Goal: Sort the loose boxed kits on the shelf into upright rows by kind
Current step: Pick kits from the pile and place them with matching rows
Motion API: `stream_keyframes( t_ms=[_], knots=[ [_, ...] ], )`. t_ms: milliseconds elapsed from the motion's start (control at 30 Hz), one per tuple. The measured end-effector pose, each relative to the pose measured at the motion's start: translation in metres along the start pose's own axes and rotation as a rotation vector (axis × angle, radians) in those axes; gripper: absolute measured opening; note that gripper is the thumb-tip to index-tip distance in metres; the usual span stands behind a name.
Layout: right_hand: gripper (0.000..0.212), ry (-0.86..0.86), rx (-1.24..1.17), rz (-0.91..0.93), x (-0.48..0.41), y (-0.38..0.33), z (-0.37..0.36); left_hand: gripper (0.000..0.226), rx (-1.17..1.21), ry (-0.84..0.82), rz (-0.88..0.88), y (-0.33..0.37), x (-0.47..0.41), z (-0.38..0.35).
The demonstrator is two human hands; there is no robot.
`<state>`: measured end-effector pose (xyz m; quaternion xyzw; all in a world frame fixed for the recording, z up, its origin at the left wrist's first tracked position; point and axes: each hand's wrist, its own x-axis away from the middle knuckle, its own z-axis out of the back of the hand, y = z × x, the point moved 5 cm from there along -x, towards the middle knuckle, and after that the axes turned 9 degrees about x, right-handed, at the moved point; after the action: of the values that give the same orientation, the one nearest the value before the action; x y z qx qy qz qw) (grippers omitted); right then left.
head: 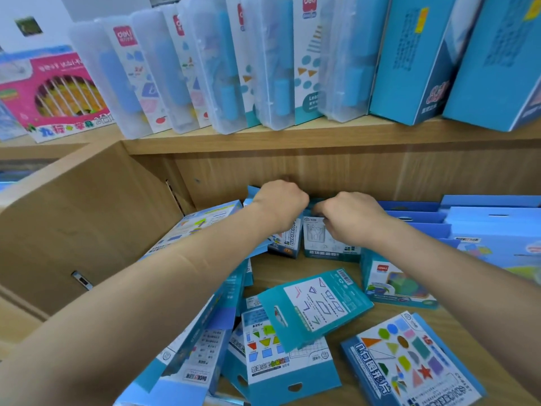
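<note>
Both my hands reach to the back of the lower wooden shelf (292, 273). My left hand (279, 205) is closed over the top of a small upright blue box (288, 240). My right hand (348, 216) grips the top of the white-and-blue upright box (319, 241) beside it. Loose flat kits lie scattered in front: a teal shape kit (316, 303), a white kit with coloured shapes (281, 356) and a blue shape-card kit (409, 361). A square Deli box (395, 282) stands to the right. Fingertips are hidden behind the box tops.
Blue flat boxes (483, 218) stand in rows at the right. More kits lean in a pile at the left (199, 332) against the wooden side panel (82, 224). The upper shelf (263, 136) holds clear plastic cases (205, 68), tall blue boxes (409, 60) and a pink box (52, 92).
</note>
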<state>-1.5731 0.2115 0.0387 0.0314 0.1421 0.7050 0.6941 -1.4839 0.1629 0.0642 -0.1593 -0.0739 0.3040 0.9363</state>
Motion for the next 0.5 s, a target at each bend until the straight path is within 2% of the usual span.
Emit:
stream_keyframes(
  t_ms=[133, 233, 400, 500],
  knots=[
    [0.028, 0.031, -0.032, 0.022, 0.003, 0.002, -0.002, 0.009, 0.112, -0.006, 0.074, -0.022, 0.000, 0.019],
    [0.026, 0.034, -0.022, 0.028, 0.002, 0.003, -0.003, 0.022, 0.158, -0.043, 0.062, -0.025, -0.001, 0.015],
    [0.029, 0.007, -0.039, 0.008, 0.001, 0.008, -0.004, 0.035, 0.187, -0.002, 0.024, -0.022, -0.004, -0.010],
    [0.023, 0.014, -0.057, 0.026, 0.001, 0.007, -0.001, 0.044, 0.180, -0.014, 0.007, -0.018, -0.006, -0.024]
  ],
)
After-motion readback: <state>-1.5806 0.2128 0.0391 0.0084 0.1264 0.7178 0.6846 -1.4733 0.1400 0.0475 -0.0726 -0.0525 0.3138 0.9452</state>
